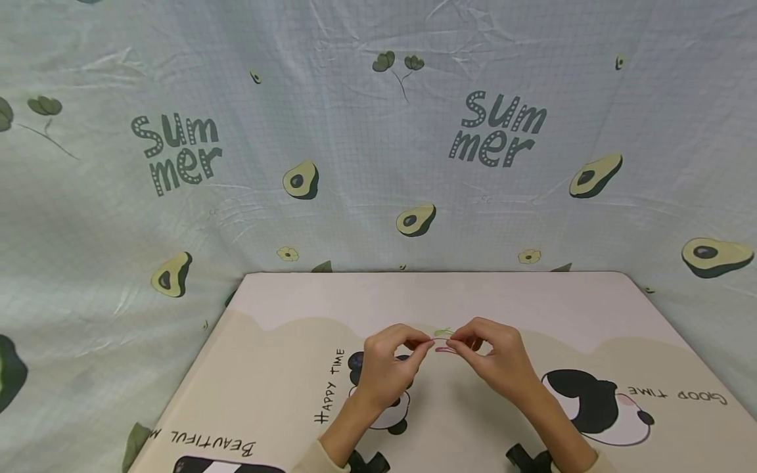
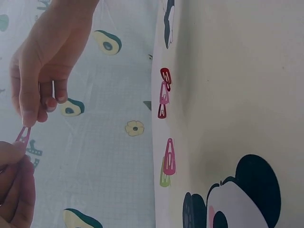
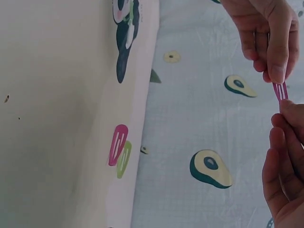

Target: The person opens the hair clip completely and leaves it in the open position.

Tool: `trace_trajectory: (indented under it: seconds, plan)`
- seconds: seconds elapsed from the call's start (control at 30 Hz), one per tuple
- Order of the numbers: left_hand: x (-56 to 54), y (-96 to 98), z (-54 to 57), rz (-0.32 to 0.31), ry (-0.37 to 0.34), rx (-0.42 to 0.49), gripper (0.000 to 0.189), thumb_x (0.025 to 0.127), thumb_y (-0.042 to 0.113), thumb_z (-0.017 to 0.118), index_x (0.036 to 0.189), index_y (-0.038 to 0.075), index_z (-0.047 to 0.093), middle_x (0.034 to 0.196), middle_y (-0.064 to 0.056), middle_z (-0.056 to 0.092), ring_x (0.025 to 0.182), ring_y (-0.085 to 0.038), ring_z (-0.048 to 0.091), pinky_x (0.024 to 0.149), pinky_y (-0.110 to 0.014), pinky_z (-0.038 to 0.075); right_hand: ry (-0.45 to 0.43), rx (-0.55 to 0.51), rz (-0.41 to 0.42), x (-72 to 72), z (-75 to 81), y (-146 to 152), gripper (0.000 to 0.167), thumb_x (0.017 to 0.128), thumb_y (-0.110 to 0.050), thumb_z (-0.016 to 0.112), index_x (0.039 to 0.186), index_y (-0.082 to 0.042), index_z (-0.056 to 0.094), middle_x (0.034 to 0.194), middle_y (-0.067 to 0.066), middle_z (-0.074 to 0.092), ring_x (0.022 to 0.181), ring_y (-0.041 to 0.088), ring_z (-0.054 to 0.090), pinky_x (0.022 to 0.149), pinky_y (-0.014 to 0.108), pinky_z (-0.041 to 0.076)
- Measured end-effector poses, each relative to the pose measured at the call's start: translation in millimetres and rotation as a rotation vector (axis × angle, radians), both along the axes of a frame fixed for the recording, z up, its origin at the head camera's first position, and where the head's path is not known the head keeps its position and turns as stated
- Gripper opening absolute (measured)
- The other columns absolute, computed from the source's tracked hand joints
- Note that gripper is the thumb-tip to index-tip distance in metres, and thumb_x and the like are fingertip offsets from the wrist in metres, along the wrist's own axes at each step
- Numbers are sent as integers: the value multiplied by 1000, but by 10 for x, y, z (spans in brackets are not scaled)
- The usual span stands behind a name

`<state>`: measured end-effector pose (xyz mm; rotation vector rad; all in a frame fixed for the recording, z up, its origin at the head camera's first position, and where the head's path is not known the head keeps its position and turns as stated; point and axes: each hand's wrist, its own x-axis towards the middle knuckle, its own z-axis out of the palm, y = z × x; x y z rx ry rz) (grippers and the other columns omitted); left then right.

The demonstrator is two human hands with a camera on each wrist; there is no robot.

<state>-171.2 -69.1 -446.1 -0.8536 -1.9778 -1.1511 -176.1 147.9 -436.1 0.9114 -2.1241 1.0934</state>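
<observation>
A pink snap hair clip (image 2: 23, 134) is held between both hands above the table. My left hand (image 1: 387, 368) pinches one end of it between thumb and fingers. My right hand (image 1: 499, 358) pinches the other end, with the fingertips close together. In the right wrist view the middle of the clip (image 3: 280, 90) shows between the two sets of fingertips, while its ends are covered. On the table, a second pink hair clip (image 2: 169, 157) lies partly over a green hair clip (image 2: 165, 178).
Further along the table, a red hair clip (image 2: 165, 74), a lighter pink clip (image 2: 164, 97) and another red clip (image 2: 162, 113) lie in a row, touching or overlapping. The printed table (image 1: 278, 361) meets a hanging avocado-patterned curtain (image 1: 355, 131) at its far edge.
</observation>
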Motion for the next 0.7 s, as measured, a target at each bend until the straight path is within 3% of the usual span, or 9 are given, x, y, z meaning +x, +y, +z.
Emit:
trace_trajectory:
  seconds: [0.23, 0.43, 0.7]
  plan:
    - [1, 6, -5, 1, 8, 2, 4, 89, 7, 80, 91, 8, 78, 85, -1, 77, 74, -8, 70, 70, -15, 58, 22, -8, 3, -5, -28, 9, 23, 77, 5, 85, 88, -13, 76, 81, -8, 73, 69, 2, 61, 62, 15, 53]
    - [-24, 8, -21, -8, 61, 4, 16, 83, -2, 81, 93, 9, 79, 84, -1, 77, 72, -7, 70, 69, -14, 57, 20, 8, -14, -10, -34, 29, 18, 79, 1, 84, 87, -12, 75, 81, -8, 73, 68, 0, 60, 62, 14, 52]
    - [-39, 8, -44, -20, -3, -4, 13, 86, -1, 78, 96, 8, 80, 87, -2, 78, 75, -8, 71, 71, -13, 57, 6, 24, -39, -38, -54, 55, 25, 76, 5, 84, 87, -16, 75, 81, -10, 72, 67, -2, 60, 60, 14, 52]
